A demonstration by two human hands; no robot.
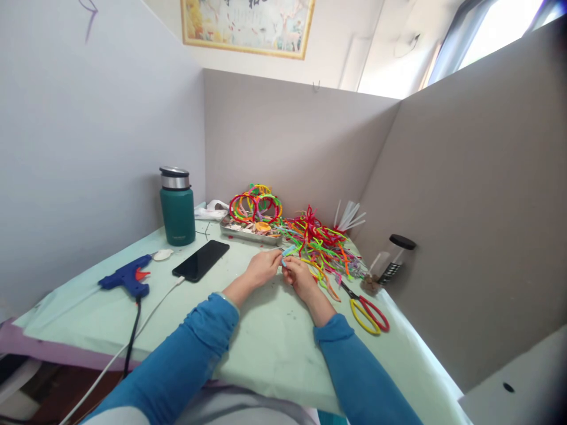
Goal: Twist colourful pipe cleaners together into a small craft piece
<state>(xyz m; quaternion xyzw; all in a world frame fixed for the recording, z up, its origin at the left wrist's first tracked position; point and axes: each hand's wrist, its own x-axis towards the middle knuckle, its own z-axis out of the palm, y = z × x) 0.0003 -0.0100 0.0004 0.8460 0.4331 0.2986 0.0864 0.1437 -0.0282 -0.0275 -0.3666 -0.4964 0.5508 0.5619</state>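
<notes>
My left hand [264,267] and my right hand [299,277] meet over the middle of the table, fingers closed in pinches. Between their fingertips is a light blue pipe cleaner [289,250], short or bent; its lower part is hidden by the fingers. Just beyond lies a tangled heap of coloured pipe cleaners [316,236], red, green, yellow and orange. Scissors [370,313] with red and yellow handles rest to the right of my right hand. A metal tray [252,236] behind my left hand holds small pieces, with pipe cleaner rings [254,206] piled over it.
On the left are a blue glue gun [128,276], a black phone [201,261] with a white cable, and a green bottle [178,215]. White glue sticks [349,216] stand at the back. A clear jar with a black lid [394,260] is at the right edge. Grey partitions [301,136] enclose the table.
</notes>
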